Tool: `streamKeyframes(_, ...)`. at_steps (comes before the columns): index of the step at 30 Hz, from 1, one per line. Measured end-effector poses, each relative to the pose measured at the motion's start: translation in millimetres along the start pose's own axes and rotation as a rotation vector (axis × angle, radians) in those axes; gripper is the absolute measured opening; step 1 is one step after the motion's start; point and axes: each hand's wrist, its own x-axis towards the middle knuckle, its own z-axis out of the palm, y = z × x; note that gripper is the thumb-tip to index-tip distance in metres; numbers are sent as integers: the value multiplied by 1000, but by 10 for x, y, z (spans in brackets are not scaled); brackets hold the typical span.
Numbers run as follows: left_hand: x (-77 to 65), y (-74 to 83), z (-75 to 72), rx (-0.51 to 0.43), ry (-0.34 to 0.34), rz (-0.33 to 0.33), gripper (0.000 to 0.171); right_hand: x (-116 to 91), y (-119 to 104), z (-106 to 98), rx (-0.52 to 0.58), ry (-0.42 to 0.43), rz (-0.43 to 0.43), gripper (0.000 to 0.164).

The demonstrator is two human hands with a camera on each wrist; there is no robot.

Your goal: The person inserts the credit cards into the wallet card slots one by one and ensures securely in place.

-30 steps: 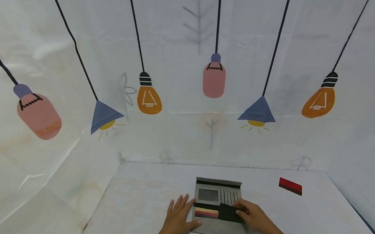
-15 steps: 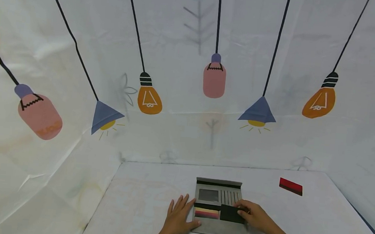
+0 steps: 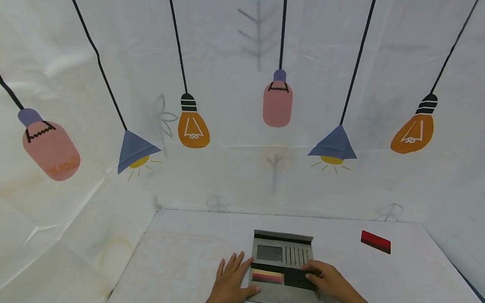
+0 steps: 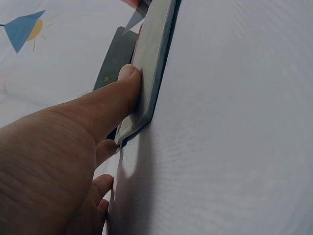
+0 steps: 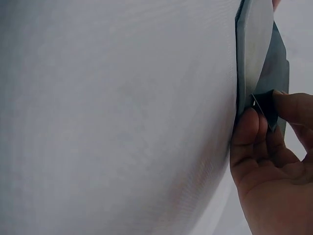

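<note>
An unfolded grey wallet (image 3: 283, 295) lies on the white table, with a clear window, a row of slots and cards with yellow and red stripes (image 3: 267, 276). My left hand (image 3: 229, 283) is spread at its left side, the thumb resting on the lower panel and the fingertips by the edge. In the left wrist view the thumb (image 4: 128, 72) presses on the wallet (image 4: 155, 54). My right hand (image 3: 330, 280) pinches a black card (image 3: 296, 277) at its right end, over the wallet's right half. The right wrist view shows the card's dark corner (image 5: 266, 108) between thumb and fingers.
A red card with a dark stripe (image 3: 375, 241) lies apart on the table, far right. White sheeting (image 3: 231, 179) printed with hanging lamps stands behind and to the left of the table (image 3: 190, 248).
The black card has shifted slightly right, then a little down toward the lower panel, with my right hand following. My left hand has stayed in place.
</note>
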Motion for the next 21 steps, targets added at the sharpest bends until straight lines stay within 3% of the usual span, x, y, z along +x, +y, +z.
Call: streamKeyframes(21,-8,15,-10,-15,-2,-5,78,-36,-41,4,61,-19,25,17)
